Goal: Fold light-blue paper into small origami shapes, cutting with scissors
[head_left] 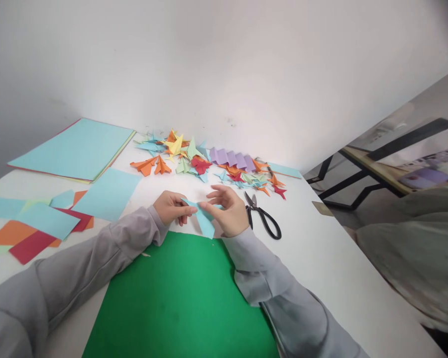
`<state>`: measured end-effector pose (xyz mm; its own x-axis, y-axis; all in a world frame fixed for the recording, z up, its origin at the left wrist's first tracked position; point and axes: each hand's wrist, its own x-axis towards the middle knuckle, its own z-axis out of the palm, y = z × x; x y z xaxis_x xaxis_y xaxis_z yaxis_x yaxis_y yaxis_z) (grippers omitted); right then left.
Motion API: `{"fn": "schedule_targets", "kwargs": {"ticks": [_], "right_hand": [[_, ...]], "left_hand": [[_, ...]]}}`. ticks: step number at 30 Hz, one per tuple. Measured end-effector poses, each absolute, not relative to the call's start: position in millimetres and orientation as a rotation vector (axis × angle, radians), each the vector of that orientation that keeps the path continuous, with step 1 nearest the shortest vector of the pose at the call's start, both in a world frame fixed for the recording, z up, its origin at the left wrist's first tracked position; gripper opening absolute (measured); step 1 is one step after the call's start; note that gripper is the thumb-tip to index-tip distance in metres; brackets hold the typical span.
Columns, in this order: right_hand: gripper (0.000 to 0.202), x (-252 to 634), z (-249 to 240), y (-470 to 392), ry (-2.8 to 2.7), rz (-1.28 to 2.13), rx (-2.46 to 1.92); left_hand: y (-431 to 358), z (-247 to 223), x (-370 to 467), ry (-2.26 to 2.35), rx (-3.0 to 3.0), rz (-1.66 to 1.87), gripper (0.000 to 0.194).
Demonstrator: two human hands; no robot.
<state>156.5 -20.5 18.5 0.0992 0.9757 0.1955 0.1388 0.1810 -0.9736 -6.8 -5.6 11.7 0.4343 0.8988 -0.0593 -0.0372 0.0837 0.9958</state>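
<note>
Both hands hold a folded light blue paper piece above the far edge of a green sheet. My left hand pinches its left tip between thumb and fingers. On the other side, my right hand grips it with the thumb in front, its upper fingers raised and partly curled. Part of the paper is hidden behind the right hand. Just right of that hand lie black-handled scissors, their blades pointing toward the wall.
Folded paper planes in several colours and a purple pleated strip lie along the wall. To the left are loose cut pieces and a stack of large sheets. A person's grey-green clothing shows at right, beyond the table edge.
</note>
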Motion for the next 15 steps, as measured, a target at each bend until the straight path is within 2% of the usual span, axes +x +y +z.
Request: {"fn": "schedule_targets", "kwargs": {"ticks": [4,9,15], "right_hand": [[0.028,160.3,25.6,-23.1,-1.492,1.262,-1.291],[0.027,163.2,22.5,-20.8,-1.443,1.591,-1.23],[0.026,162.1,17.5,-20.5,-1.39,1.617,-1.208]], "left_hand": [[-5.0,8.3,-7.7,0.838,1.361,0.766,0.029],[-4.5,10.1,-7.1,0.815,1.333,0.712,0.032],[-3.5,13.7,-6.6,0.852,1.271,0.759,0.032]]}}
